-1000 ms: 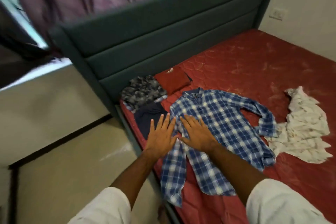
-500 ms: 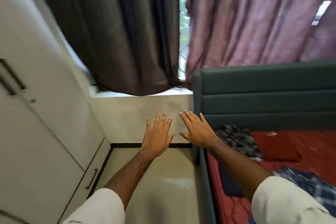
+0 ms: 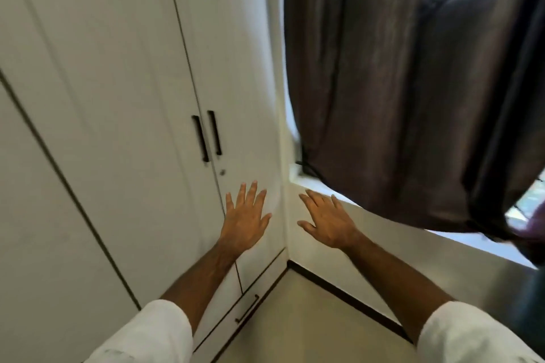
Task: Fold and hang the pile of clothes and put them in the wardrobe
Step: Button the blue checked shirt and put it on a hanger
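Both arms reached forward, bare from the elbow down, with white sleeves bunched at the bottom edge. The left hand [image 3: 246, 219] was spread flat, fingers straight and slightly fanned, palm away from the camera, in front of the lower part of the wardrobe [image 3: 118, 127]; whether it touched the door could not be told from this angle. The right hand [image 3: 327, 219] was likewise spread with straight fingers, holding nothing, in front of the wall below the window sill [image 3: 324, 188].

The wardrobe stood on the left with its white doors closed, two black handles [image 3: 208, 135] side by side at the seam above the left hand, and a drawer with a dark pull [image 3: 247, 308] near the floor. A dark curtain [image 3: 413, 82] hung on the right over the window, its hem lifted past the sill. No clothes showed in the head view. The wardrobe's top and left side were cut off, and the picture was somewhat blurred.
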The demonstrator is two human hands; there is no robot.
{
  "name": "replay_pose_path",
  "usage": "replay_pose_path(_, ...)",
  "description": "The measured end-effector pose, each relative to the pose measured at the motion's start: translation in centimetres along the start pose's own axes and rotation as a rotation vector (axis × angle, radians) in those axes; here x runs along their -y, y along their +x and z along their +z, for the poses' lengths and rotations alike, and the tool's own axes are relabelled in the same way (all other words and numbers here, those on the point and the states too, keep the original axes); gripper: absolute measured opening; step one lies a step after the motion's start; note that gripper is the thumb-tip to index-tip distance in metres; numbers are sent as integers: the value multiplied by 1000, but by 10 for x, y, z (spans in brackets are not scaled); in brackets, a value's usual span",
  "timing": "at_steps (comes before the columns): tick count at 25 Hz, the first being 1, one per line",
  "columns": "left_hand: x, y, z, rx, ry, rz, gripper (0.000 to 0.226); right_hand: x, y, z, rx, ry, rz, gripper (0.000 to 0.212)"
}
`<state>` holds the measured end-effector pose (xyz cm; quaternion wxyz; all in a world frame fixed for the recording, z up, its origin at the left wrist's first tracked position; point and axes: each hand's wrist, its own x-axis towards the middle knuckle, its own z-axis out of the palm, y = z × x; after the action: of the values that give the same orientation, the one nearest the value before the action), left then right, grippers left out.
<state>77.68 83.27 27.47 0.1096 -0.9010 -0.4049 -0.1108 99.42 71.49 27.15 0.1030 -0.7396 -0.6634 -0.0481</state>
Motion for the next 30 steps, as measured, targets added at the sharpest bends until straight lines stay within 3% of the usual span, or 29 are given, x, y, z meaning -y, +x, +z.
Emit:
replay_pose_path(3, 59, 45, -9, -26, -46, -159, 64, 10, 88, 1, -32, 67, -132, 72)
replay_pose_path(6, 107, 97, -22, -173, -182, -351, 66, 14, 178, 4, -45, 122, -270, 71)
replay_pose_path(11, 159, 185, -49, -351, -682, -681, 66, 31, 313, -17, 52, 394, -409, 72)
replay_pose_path(12, 162, 201, -55, -373, -765, -763, 62, 40, 336, -22, 101, 507, -397, 71)
replay_pose_path(14, 156, 231, -54, -424, -919, -884, 31, 54, 375, -23, 176, 711, -375, 71)
replay_pose_path(16, 152, 250, -46, -443, -981, -919, 13, 74, 404, -18, 207, 839, -344, 65)
replay_pose_path(22, 156, 248, -31, -544, -981, -938, 23, 93, 428, -23, 176, 1072, -336, 22)
replay_pose_path(25, 126, 233, -33, -642, -937, -884, 30, 94, 411, -19, 23, 1094, -281, 39)
replay_pose_path(26, 115, 225, -32, -667, -908, -858, 32, 92, 404, -18, 45, 1191, -281, 38)
replay_pose_path(28, 94, 203, -31, -689, -858, -822, 33, 91, 381, -33, 250, 1445, -294, 27)
replay_pose_path(30, 75, 178, -35, -688, -829, -803, 30, 91, 356, -47, 448, 1587, -347, 38)
